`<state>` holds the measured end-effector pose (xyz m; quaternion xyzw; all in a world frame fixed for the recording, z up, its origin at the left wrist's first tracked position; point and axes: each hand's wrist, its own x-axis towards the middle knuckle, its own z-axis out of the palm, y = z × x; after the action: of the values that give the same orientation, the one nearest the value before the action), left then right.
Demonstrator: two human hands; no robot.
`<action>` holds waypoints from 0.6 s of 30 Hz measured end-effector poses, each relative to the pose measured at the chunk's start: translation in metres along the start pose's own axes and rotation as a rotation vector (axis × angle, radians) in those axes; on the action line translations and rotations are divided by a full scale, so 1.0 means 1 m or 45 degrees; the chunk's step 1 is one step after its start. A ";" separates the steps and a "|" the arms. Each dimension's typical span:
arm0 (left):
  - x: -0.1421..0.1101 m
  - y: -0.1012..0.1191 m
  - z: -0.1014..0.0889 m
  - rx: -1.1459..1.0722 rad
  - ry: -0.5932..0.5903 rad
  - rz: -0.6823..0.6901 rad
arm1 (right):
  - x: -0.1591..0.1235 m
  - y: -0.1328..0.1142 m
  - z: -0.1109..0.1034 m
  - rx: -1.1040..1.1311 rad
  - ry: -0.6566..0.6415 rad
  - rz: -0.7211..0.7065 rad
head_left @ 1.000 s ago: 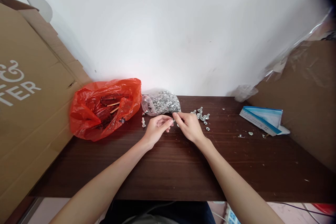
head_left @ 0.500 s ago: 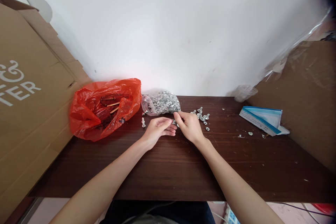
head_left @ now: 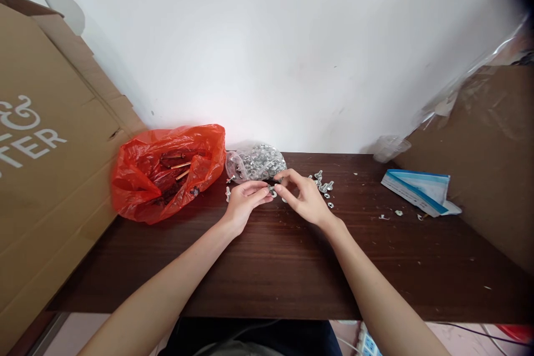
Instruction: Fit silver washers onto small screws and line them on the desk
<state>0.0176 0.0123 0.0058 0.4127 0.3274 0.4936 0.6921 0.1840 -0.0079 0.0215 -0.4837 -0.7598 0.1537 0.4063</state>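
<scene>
My left hand (head_left: 245,203) pinches a small metal bolt (head_left: 270,189) between thumb and fingers, with a washer-like ring showing at its end. My right hand (head_left: 306,197) is just to the right of it, thumb and forefinger parted around the bolt's end; its other fingers are mostly hidden. Behind both hands lies a clear plastic bag (head_left: 262,162) full of small metal hardware. A bolt (head_left: 227,194) stands beside my left hand, partly covered by it. To the right of my right hand are several loose bolts (head_left: 323,185) and a nut (head_left: 330,205).
A red plastic bag (head_left: 133,178) with copper-coloured rods sits on the left, against a cardboard box (head_left: 54,178). On the right of the dark table (head_left: 267,283) lie a blue-and-white packet (head_left: 417,189), a clear plastic cup (head_left: 390,148) and small scraps. A white wall stands behind.
My right thumb and forefinger have spread apart from a pinch. My left fingers opened out, then drew in around the bolt, which now shows more clearly.
</scene>
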 end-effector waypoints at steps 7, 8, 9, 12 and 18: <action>0.001 0.001 -0.001 -0.044 0.031 0.019 | -0.001 0.003 0.007 -0.023 -0.067 -0.058; 0.001 0.001 -0.001 -0.043 0.037 0.017 | -0.001 0.003 0.007 -0.048 -0.067 -0.037; 0.001 0.001 -0.001 -0.042 0.043 0.016 | -0.001 0.003 0.006 -0.074 -0.069 -0.014; 0.001 0.001 -0.001 -0.049 0.053 0.021 | -0.001 0.002 0.003 -0.107 -0.076 0.025; 0.001 0.002 -0.001 -0.050 0.052 0.033 | 0.000 0.000 0.002 -0.143 -0.110 0.037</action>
<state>0.0165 0.0135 0.0068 0.3930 0.3263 0.5172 0.6867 0.1828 -0.0076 0.0199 -0.5096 -0.7770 0.1374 0.3431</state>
